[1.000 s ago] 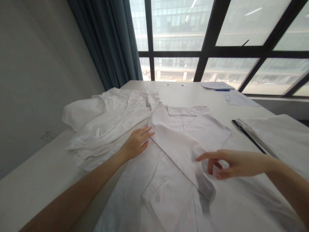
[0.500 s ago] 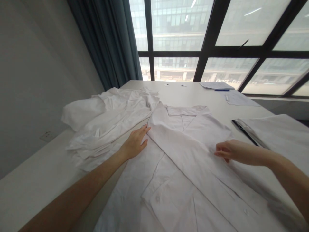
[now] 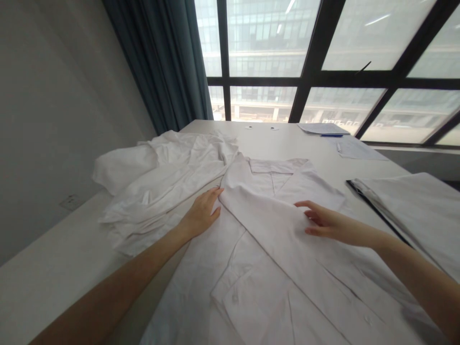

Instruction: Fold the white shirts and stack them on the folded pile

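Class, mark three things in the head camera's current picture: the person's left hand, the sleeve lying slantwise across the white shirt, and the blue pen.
Left hand [image 3: 201, 213]: head view, on its back.
Sleeve [image 3: 273, 225]: head view, on its broad upper stretch.
Blue pen [image 3: 331, 135]: head view, mid-length.

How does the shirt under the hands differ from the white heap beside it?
The shirt lies spread fairly flat; the heap is rumpled. The left hand touches the shirt, not the heap. The shirt runs past the picture's bottom edge; the heap doesn't. Both are white cloth on the table.
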Tool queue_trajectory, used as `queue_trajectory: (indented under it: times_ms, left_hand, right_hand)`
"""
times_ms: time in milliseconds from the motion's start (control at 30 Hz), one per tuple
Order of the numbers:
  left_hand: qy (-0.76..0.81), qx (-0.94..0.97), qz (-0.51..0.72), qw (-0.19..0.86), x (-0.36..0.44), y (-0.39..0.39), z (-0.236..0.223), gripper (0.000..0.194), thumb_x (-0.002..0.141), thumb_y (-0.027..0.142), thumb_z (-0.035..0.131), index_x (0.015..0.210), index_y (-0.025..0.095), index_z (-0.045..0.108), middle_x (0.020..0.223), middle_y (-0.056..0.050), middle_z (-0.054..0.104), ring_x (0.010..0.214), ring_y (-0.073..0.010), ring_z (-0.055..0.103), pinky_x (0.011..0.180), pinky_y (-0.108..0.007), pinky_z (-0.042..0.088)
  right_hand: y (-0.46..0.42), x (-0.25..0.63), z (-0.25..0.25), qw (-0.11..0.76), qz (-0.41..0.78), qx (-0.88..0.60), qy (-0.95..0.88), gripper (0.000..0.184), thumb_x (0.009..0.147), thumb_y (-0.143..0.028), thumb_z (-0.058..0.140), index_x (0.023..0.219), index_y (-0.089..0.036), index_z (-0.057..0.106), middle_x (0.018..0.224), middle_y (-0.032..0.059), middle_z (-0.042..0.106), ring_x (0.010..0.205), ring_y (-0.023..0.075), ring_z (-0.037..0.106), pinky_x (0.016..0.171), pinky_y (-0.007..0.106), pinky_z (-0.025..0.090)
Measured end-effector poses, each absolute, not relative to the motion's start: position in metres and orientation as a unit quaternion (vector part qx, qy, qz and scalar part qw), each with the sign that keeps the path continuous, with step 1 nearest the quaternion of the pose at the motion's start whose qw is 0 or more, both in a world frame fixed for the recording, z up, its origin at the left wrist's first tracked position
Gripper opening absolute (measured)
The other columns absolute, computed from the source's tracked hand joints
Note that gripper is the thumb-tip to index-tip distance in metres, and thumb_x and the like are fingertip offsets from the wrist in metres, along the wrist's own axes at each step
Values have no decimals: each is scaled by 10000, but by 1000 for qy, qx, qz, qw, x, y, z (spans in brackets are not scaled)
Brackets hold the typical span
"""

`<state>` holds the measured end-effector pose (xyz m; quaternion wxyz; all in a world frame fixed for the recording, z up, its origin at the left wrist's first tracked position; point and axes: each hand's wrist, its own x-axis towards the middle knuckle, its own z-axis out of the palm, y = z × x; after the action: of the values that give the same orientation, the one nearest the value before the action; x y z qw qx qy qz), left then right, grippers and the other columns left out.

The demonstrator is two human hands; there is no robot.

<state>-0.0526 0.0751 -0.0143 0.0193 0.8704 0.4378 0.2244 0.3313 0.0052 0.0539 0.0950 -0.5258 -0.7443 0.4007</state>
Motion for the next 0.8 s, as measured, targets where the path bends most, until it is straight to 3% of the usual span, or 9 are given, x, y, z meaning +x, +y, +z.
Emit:
queue_trajectory:
  times_ms: [100,167,300,400,533,667,800]
  left_hand:
    - [457,857,238,1,-50,79,-16,513,870,181,476,1373,128,387,1330,-166,480,1253,-270,458,1056,-455,396]
    - [475,849,231,-24,-48,83,-16,523,858,190,500,1368,162,391,1332,-156,472,1248,-281,458,1044,-469,396]
    - [505,841,186,-48,-41,95,-9,573,842,256,563,1380,156,394,1377,-178,453,1246,-326,451,1018,-495,377]
    - [511,839,176,-59,-34,104,-2,615,836,328,594,1397,177,395,1341,-161,510,1193,-341,471,976,-496,366]
    - [514,833,189,-83,-28,117,-1,601,827,308,594,1393,200,422,1247,-141,595,1129,-335,494,936,-475,337]
    - [528,817,211,-96,-31,129,-2,517,804,166,539,1318,208,513,1167,-129,657,1101,-326,513,909,-487,315]
    - [520,816,233,-93,-41,133,3,391,800,115,501,1158,219,620,1094,-100,704,1070,-299,550,932,-513,286]
  right_hand:
    - [9,327,55,129,456,-503,-723,730,878,-536,556,1495,-305,242,1481,109,414,1312,274,447,1045,415,388]
    - [14,322,55,148,464,-488,-725,703,883,-540,549,1493,-319,278,1531,84,354,1354,280,400,1092,440,336]
    - [33,306,54,180,442,-466,-745,550,884,-508,556,1394,-320,467,1481,45,437,1353,265,393,1127,451,284]
    - [55,292,51,211,428,-471,-742,458,876,-445,566,1294,-259,573,1375,67,538,1250,250,489,1070,421,354]
    - [92,269,44,245,411,-508,-717,397,862,-374,560,1201,-183,636,1111,81,665,931,194,607,825,332,477]
    - [126,245,34,264,386,-539,-700,389,845,-319,572,1193,-157,635,991,78,688,742,141,581,653,256,456]
    - [153,224,26,277,340,-566,-698,392,787,-226,614,1170,-154,648,948,74,689,692,133,571,652,259,458]
